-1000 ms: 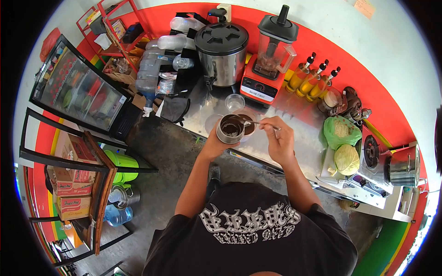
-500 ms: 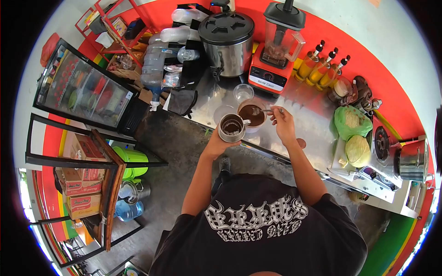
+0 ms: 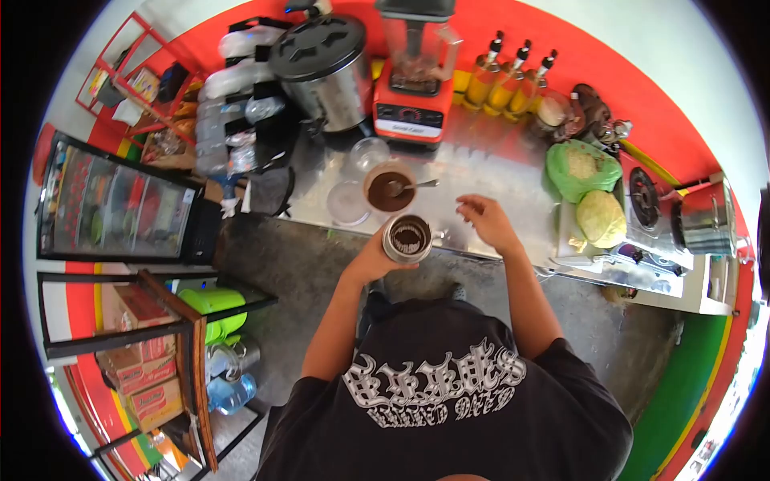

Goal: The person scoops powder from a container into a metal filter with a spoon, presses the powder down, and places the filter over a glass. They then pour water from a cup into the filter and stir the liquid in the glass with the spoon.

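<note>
My left hand (image 3: 371,258) is wrapped round a metal mug (image 3: 407,240), held upright near the counter's front edge. Dark brown contents show inside the mug, with a paler ring on the surface. Just beyond it stands a round tub of brown powder (image 3: 382,200). A metal spoon (image 3: 423,184) rests in the tub, its handle over the right rim. My right hand (image 3: 491,224) hovers over the steel counter to the right of the tub, fingers loosely apart and holding nothing. Beside the tub are a clear lid (image 3: 347,203) and a clear plastic cup (image 3: 370,152).
Behind the tub stand a red blender (image 3: 409,112) and a large steel urn (image 3: 325,88). Several oil bottles (image 3: 505,84) line the wall. A cabbage (image 3: 601,219), a green bag (image 3: 584,168) and a stove (image 3: 644,196) are rightward. A glass-door fridge (image 3: 120,200) stands left.
My right hand has let go of the spoon, now left in the tub, and has drawn away to the right. The mug has moved off the tub's edge toward me. The view has shifted.
</note>
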